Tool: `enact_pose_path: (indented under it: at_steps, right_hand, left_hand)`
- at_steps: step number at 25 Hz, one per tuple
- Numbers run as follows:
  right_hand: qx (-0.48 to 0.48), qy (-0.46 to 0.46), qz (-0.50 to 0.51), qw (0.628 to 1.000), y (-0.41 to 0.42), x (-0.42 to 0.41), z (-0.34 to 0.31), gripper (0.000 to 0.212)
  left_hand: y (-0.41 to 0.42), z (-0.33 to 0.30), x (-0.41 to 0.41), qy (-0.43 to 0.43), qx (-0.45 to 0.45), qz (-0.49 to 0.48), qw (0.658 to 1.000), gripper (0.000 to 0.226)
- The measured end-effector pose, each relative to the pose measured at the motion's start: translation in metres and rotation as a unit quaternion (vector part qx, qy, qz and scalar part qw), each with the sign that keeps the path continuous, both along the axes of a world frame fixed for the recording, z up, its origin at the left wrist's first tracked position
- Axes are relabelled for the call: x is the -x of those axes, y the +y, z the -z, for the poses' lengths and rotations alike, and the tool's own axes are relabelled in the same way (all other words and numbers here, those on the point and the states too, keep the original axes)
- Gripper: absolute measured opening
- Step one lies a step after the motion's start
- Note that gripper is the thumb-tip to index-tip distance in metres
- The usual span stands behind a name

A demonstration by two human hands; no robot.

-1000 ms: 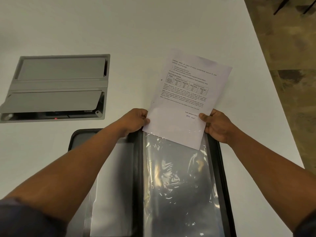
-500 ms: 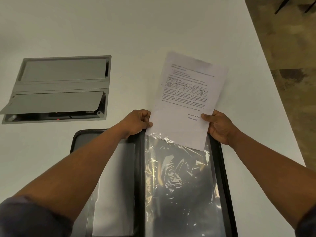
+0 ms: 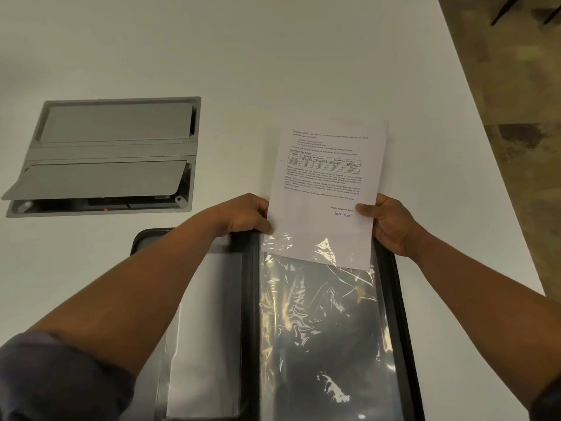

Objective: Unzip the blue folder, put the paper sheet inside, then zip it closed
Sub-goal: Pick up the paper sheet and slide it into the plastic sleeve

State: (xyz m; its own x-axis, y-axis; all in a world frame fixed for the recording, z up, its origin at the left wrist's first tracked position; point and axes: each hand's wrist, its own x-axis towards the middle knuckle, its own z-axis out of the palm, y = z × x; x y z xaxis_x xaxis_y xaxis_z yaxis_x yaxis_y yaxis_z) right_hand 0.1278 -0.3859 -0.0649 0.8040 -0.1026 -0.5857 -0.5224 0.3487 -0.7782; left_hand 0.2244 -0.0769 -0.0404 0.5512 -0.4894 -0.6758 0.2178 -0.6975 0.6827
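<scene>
My fingers pinch a matt white paper sheet. It slips under a glossy, crinkled clear plastic sleeve in the folder, whose rim looks dark and matt. The tabletop is smooth white; its inset hatch is brushed grey metal.

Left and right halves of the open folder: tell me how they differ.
The folder's left half shows a flat, smooth pocket with a pale insert; the right half carries a crinkled clear sleeve over dark backing. The paper sheet enters the right half only; the left half takes none. Both lie flat on the table, sharing a dark border.
</scene>
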Motion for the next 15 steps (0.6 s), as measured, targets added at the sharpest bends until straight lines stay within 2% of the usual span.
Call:
enact_pose_path:
  at_steps: [4,7,12,15]
  right_hand:
    - [0.035,-0.010,-0.060,0.998,-0.003,0.000,-0.004,0.027]
    - [0.062,-0.019,-0.127,0.990,-0.002,0.000,-0.010,0.028]
    - [0.078,-0.014,-0.137,0.987,0.004,0.001,-0.015,0.025]
    - [0.078,-0.024,-0.123,0.989,0.010,0.003,-0.015,0.022]
  left_hand:
    - [-0.004,0.004,0.009,0.039,0.092,-0.140,0.985,0.034]
    - [-0.004,0.012,0.014,0.007,0.122,-0.225,0.967,0.020]
    - [-0.002,0.021,0.019,-0.023,0.109,-0.246,0.963,0.004]
    - [-0.002,0.023,0.021,-0.032,0.108,-0.246,0.963,0.004]
